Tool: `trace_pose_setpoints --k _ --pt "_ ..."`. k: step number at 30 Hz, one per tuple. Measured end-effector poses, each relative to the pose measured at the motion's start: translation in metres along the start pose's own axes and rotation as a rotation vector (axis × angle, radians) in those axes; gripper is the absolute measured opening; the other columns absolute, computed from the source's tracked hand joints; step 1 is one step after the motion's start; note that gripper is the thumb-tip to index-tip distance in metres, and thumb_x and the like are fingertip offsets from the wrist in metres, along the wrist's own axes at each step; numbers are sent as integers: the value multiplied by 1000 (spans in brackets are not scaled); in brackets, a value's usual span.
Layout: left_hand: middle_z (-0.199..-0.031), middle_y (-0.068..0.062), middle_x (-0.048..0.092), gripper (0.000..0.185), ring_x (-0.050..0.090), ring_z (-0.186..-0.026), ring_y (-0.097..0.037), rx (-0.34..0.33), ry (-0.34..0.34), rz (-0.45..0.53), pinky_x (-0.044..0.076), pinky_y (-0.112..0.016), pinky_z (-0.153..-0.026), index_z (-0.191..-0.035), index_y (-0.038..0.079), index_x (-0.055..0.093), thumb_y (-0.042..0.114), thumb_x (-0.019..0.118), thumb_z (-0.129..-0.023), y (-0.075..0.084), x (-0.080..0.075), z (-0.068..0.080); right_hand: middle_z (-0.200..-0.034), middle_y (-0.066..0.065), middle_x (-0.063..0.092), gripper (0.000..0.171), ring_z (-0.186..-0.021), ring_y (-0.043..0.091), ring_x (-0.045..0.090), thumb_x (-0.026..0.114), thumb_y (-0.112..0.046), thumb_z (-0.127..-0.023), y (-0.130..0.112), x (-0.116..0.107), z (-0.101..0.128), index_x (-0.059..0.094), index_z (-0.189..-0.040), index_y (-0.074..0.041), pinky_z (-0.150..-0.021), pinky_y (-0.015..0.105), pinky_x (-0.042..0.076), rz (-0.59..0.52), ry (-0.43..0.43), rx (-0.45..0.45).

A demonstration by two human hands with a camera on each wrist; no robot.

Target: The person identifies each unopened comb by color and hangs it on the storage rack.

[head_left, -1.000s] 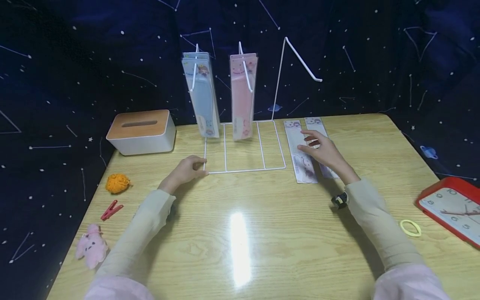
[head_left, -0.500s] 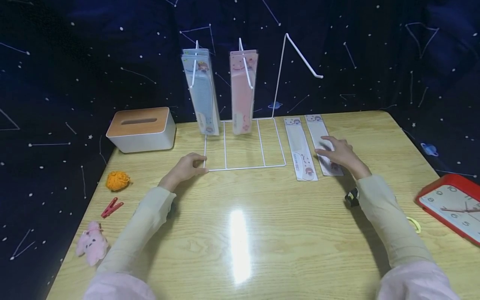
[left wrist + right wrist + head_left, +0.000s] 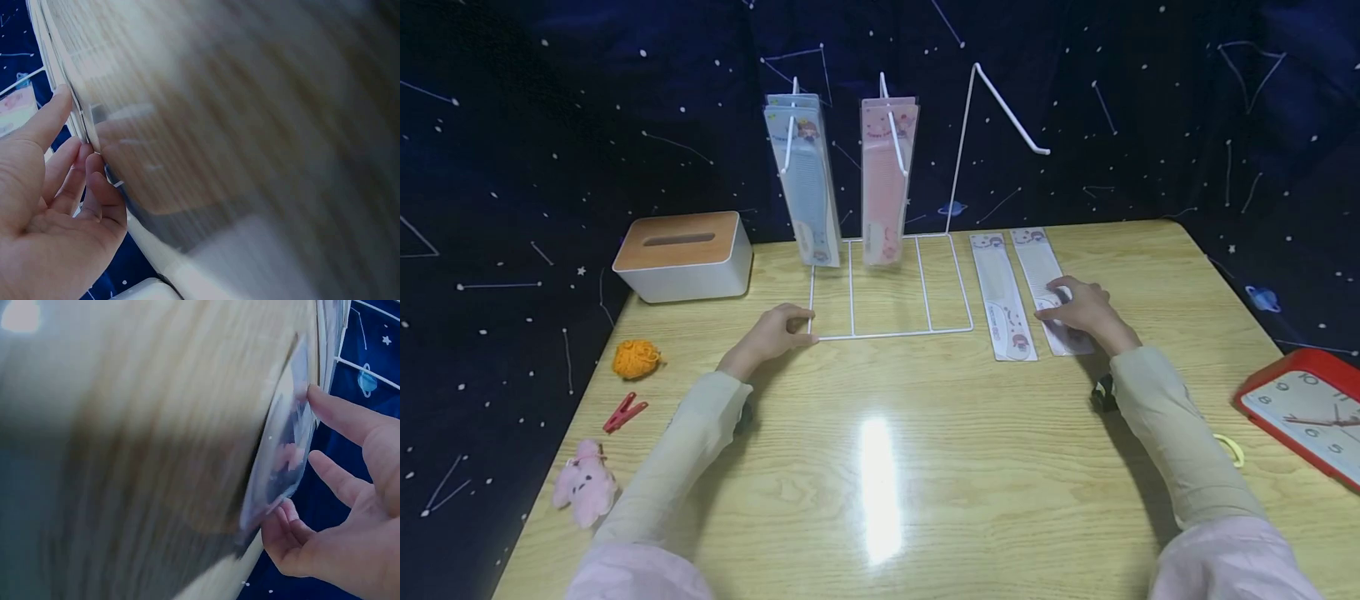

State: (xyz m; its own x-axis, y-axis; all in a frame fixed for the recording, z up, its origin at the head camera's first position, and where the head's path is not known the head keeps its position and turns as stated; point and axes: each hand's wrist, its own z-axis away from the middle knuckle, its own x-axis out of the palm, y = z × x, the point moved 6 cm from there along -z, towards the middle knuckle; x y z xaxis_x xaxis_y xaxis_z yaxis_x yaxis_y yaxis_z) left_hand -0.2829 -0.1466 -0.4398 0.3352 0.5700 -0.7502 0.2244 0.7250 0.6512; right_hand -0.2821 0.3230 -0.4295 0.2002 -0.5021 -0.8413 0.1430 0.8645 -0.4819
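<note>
My left hand (image 3: 771, 333) holds the front left corner of a white wire display rack (image 3: 895, 334), thumb and fingertips at the wire. At the right, my right hand (image 3: 1086, 308) grips a packaged white comb (image 3: 1034, 254) across its width, thumb at its left edge and fingers at the far side. In the right wrist view, the clear package (image 3: 278, 444) is tilted between thumb and fingertips. Left of it a second packaged white comb (image 3: 1002, 296) lies flat on the table. Packaged blue combs (image 3: 806, 183) and pink combs (image 3: 883, 196) hang from two rack hooks.
The rack's bare right hook (image 3: 1011, 108) juts up and forward. A tissue box (image 3: 685, 258) stands back left. Orange yarn (image 3: 636, 359), a red clothespin (image 3: 623, 412) and a pink plush toy (image 3: 585, 483) lie along the left side. A red clock (image 3: 1303, 408) and yellow band (image 3: 1231, 448) are at right.
My right hand has moved right from over the left loose comb to the right one and now grips it; that comb's near end has shifted slightly. The left hand stays at the rack.
</note>
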Motion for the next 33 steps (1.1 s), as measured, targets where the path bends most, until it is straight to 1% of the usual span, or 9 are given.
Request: trace_pose_setpoints --k 2,5,7,10,16,25,27,29,33 --pt "-122 -19 54 52 46 -91 -26 -1 -2 -3 40 -37 -80 -130 -2 54 19 71 -86 0 0 0 -135 44 20 70 -112 54 32 71 -29 -83 2 0 1 38 -137 1 -89 61 38 -30 2 20" --pt "-123 -19 54 52 46 -91 -26 0 0 -2 40 -36 -79 -130 -3 54 19 71 -86 1 0 1 -134 44 21 72 -91 43 47 74 -26 -81 4 1 3 38 -137 1 -69 45 49 -71 -2 26" --pt "-124 -19 54 52 46 -91 -26 -4 1 1 40 -35 -79 -130 -2 54 19 72 -86 1 0 1 -133 42 27 74 -71 31 51 74 -24 -81 4 2 4 36 -140 0 -55 36 48 -92 -18 25" --pt "-122 -18 55 53 46 -90 -25 -7 0 6 40 -35 -78 -131 -2 54 20 71 -86 1 0 2 -132 38 33 79 -54 19 49 73 -19 -82 6 4 6 29 -146 -1 -48 31 46 -120 -46 19" --pt "-115 -17 55 52 45 -87 -24 3 3 19 39 -33 -74 -130 -4 54 17 71 -86 2 0 3 -136 41 30 86 -51 17 48 68 -10 -82 3 4 16 16 -149 1 -47 31 44 -149 -35 -23" --pt "-117 -18 55 51 45 -88 -25 8 10 22 38 -34 -77 -130 -4 54 16 71 -86 2 0 3 -141 40 26 87 -48 20 49 67 -7 -82 -9 -7 47 14 -151 -2 -41 31 44 -199 74 -109" --pt "-118 -17 55 51 45 -88 -25 1 11 27 38 -34 -78 -130 -4 54 16 71 -86 2 0 3 -144 37 26 86 -56 27 54 68 -6 -82 -16 -11 56 16 -150 -1 -42 33 45 -200 118 -151" --pt "-118 -18 55 52 45 -88 -25 -1 10 29 38 -35 -77 -130 -4 54 16 71 -86 1 -1 2 -147 34 24 85 -82 41 59 69 -5 -81 -23 -16 67 18 -150 -2 -60 43 52 -212 161 -179" --pt "-119 -18 55 52 45 -88 -25 9 9 34 38 -34 -77 -130 -5 53 16 71 -86 1 0 2 -150 31 21 86 -122 52 36 69 -2 -81 -38 -24 94 19 -151 -6 -88 62 40 -285 231 -215"
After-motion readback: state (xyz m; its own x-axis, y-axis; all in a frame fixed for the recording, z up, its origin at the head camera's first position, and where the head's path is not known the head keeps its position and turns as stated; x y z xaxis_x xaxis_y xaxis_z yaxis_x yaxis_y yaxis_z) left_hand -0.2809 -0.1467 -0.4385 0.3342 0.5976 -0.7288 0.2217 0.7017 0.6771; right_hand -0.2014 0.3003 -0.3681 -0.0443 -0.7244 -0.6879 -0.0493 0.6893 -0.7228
